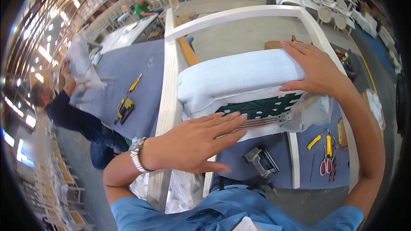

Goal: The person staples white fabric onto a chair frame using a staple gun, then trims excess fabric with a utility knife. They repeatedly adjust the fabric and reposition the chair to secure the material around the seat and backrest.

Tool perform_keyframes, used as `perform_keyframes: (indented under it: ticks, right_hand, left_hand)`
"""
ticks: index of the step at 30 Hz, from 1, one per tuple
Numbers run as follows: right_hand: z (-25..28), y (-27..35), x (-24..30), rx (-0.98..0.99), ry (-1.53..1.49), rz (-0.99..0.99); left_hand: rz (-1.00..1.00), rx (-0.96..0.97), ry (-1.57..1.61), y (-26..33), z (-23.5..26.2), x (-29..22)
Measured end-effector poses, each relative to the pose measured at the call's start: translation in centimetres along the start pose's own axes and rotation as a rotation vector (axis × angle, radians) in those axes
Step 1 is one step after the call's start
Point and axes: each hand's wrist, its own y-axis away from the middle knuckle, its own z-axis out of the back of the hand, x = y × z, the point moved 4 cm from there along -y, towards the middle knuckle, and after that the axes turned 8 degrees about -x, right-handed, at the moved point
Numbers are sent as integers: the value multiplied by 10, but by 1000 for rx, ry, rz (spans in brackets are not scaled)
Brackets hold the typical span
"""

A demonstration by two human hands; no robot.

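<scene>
An unpainted pale wooden chair frame [171, 68] stands in front of me. Within it is a padded seat [239, 75] covered in pale blue-white fabric, with dark green webbing [261, 108] showing on the side toward me. My right hand [314, 68] rests with fingers spread on the seat's right end. Loose whitish fabric [310, 113] hangs below that hand. My left hand [201, 143], wearing a metal watch [137, 156] at the wrist, is stretched out flat before the webbing, thumb apart. Whether its fingertips touch the seat, I cannot tell. Neither hand grips anything.
Below the seat, a staple gun [262, 162] lies on the blue-grey tabletop. Red-handled scissors [326, 166] and yellow-handled tools [314, 142] lie right of it. A yellow-black tool [125, 110] lies left. A co-worker [79, 107] handles white material; another person [143, 7] sits farther back.
</scene>
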Motion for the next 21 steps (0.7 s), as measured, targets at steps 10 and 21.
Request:
perform_keyframes:
  ticks: [10,21]
  right_hand:
    - [1,-16,1,138,-130,75]
    - [-68,-127,138,282,-179,196]
  left_hand:
    - [154,-382,83,102,-5,-6]
    - [177,-743,248,121,-19,0]
